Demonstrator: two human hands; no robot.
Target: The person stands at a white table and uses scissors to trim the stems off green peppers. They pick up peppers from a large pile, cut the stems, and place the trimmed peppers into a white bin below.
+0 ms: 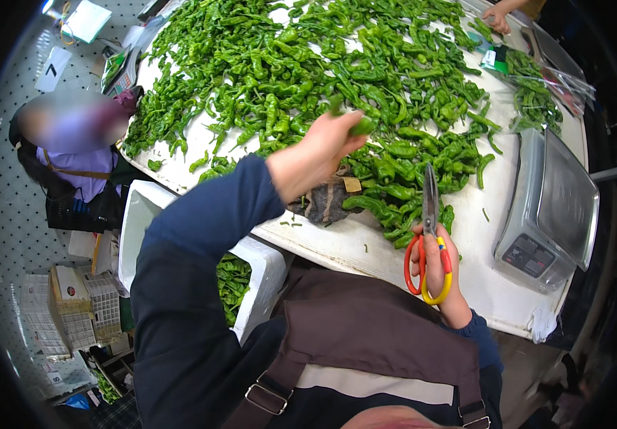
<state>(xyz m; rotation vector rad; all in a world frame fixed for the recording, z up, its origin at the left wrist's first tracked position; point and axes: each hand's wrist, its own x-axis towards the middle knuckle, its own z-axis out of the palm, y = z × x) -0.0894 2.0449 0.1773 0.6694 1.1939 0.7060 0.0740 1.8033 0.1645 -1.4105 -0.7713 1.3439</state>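
Observation:
Green peppers (271, 107) cover much of a white tabletop. My left hand (322, 150) reaches over them, blurred, its fingers closed around at least one green pepper (362, 126). In my right hand (440, 263), near the table's close edge, is a pair of scissors (430, 201) with red and yellow handles; the blades point away from me and look nearly closed. Peppers lie just beyond and left of the blades. Partly under my left wrist sits a dark, bundled cloth-like thing (327, 201) with a small tan patch.
At the right stands a scale (541, 214) with a metal pan; beyond it lie plastic bags of peppers (536, 102). Another person's hand (496, 20) is at the far right corner. White foam boxes (257, 257) stand below the table's left edge. Another person (75, 155) is at the left.

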